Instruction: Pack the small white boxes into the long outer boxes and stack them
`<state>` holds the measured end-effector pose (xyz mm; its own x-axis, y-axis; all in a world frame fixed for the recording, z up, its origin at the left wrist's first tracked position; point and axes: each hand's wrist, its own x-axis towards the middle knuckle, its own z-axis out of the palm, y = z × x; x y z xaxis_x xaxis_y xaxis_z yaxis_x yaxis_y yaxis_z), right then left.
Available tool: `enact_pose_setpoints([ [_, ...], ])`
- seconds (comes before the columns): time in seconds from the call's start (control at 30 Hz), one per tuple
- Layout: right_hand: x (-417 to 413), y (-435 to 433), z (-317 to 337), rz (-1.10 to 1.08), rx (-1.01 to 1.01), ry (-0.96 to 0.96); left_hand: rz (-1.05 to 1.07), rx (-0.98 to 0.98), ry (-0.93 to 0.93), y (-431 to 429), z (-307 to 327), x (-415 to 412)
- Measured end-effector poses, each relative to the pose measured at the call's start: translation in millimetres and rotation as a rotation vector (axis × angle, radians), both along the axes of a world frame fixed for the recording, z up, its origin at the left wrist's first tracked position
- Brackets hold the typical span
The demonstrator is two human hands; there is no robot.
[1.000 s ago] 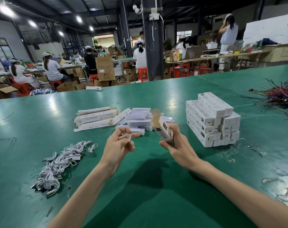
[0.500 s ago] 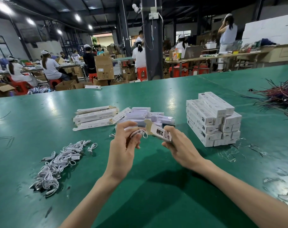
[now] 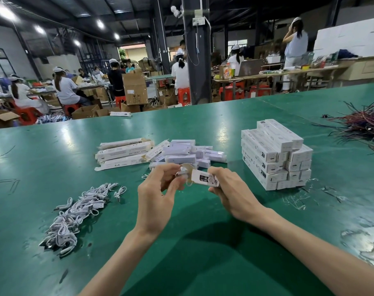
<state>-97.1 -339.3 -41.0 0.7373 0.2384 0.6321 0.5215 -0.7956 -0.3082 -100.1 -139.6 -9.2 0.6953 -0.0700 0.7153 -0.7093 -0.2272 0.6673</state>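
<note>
My right hand [image 3: 231,194] grips a long white outer box [image 3: 204,178] held level above the green table [image 3: 181,242], its open flap end pointing left. My left hand [image 3: 158,190] pinches a small coiled white cable [image 3: 180,174] right at that open end. Behind my hands lies a loose heap of small white boxes [image 3: 181,152]. Left of the heap rest flat, unfolded long outer boxes [image 3: 122,154]. To the right stands a neat stack of packed long boxes [image 3: 276,152].
A pile of coiled white cables [image 3: 75,212] lies at the left front. A tangle of dark red wires [image 3: 365,124] sits at the far right. Scratches mark the table near the stack. Other workers sit at benches beyond the far edge.
My right hand has tipped the outer box from upright to level, open end leftward. My left hand has brought the coiled cable up to that opening.
</note>
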Motion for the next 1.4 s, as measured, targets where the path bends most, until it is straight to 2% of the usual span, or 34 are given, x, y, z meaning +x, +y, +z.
enact_pose_setpoints([
  [0.27, -3, 6, 1, 0.018, -0.152, -0.031, 0.081, 0.065, -0.052, 3, -2, 1],
  [0.43, -3, 9, -1, 0.015, -0.086, 0.002, 0.099, 0.01, -0.062, -3, -8, -1],
  [0.6, 0, 4, -2, -0.007, -0.086, 0.024, 0.106, 0.184, -0.131, -5, -15, -2],
  [0.7, -1, 2, 3, 0.028, -0.001, 0.119, 0.07, 0.22, -0.149, -6, -15, -2],
  [0.9, -14, 4, 27, 0.348, 0.251, 0.501, -0.048, -0.074, 0.01, -12, -14, -1],
  [1.07, -19, 2, 37, 0.521, 0.45, 0.745, -0.125, -0.121, 0.113, -11, -19, 2],
  [1.23, -21, 7, 38, 0.56, 0.59, 0.726, -0.231, -0.217, 0.227, -19, -21, -5],
  [1.4, -24, 7, 39, 0.539, 0.665, 0.795, -0.265, -0.248, 0.274, -21, -22, -5],
])
